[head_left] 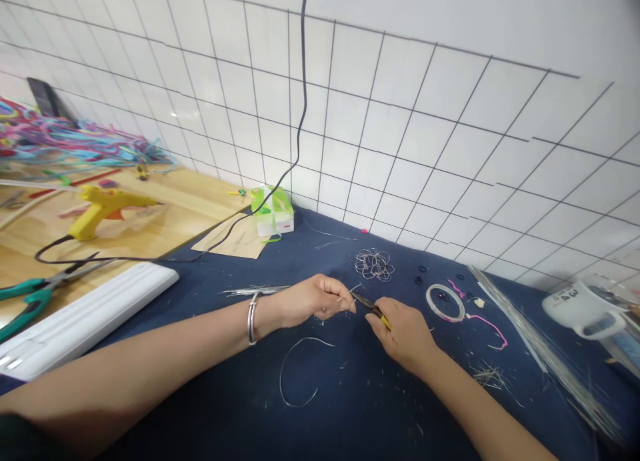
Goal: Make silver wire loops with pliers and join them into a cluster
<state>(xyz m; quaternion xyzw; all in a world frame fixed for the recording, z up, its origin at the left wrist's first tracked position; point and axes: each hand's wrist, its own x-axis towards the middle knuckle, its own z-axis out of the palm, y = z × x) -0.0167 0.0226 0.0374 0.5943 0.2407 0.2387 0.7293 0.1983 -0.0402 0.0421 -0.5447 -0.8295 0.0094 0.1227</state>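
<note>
My left hand (323,297), with a silver bangle at the wrist, pinches a thin piece of wire (356,289) between thumb and fingers. My right hand (404,333) is wrapped round yellow-handled pliers (384,318). Their dark jaws reach to the wire at my left fingertips; whether they grip it I cannot tell. Just beyond the hands lies a pile of bent wire loops (374,265). Nearer to me, a curved length of wire (281,374) rests on the dark blue cloth (235,407). Straight wires (235,291) lie behind my left wrist.
At left are a yellow glue gun (100,211), green-handled scissors (30,297) and a long white case (95,314). A black cable (303,81) hangs down the tiled wall. On the right are a tape roll (429,301), a long wire bundle (545,354) and a white mug (575,307).
</note>
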